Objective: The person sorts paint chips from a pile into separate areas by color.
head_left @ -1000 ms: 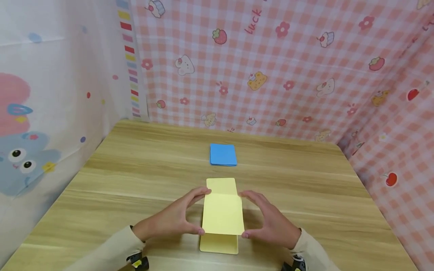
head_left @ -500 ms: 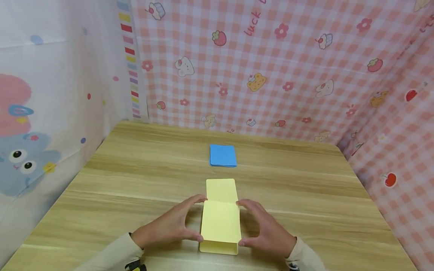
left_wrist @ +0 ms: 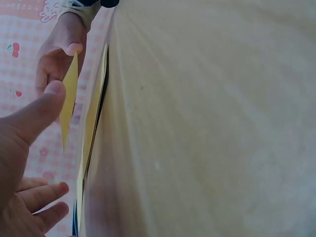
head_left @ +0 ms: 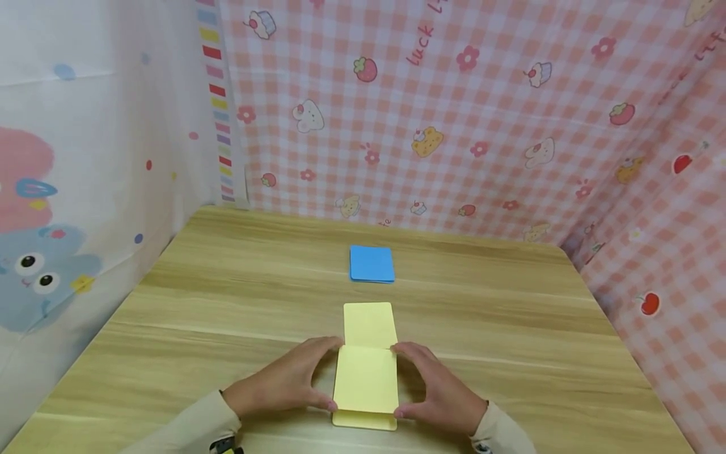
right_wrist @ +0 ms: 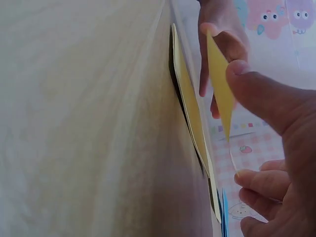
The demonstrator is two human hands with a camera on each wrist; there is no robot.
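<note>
A yellow paper card (head_left: pixel 365 379) is held level between both hands, a little above more yellow card (head_left: pixel 370 324) lying on the table. The lower card shows beyond its far and near edges. My left hand (head_left: pixel 289 378) grips the left edge, thumb at the near corner and index finger at the far one. On the opposite edge, my right hand (head_left: pixel 439 388) holds the card the same way. Both wrist views show the raised card (left_wrist: pixel 70 101) edge-on, with a gap between it and the lower card (right_wrist: pixel 190 98).
A small stack of blue square cards (head_left: pixel 372 263) lies farther back on the wooden table (head_left: pixel 227 284). Behind the table hangs a pink checked cloth (head_left: pixel 391 126). A white printed cloth (head_left: pixel 113 126) hangs on the left side.
Both hands have lowered the held yellow card and drawn it slightly nearer, so less of the lower card's near end shows. The blue stack stays where it was on the table.
</note>
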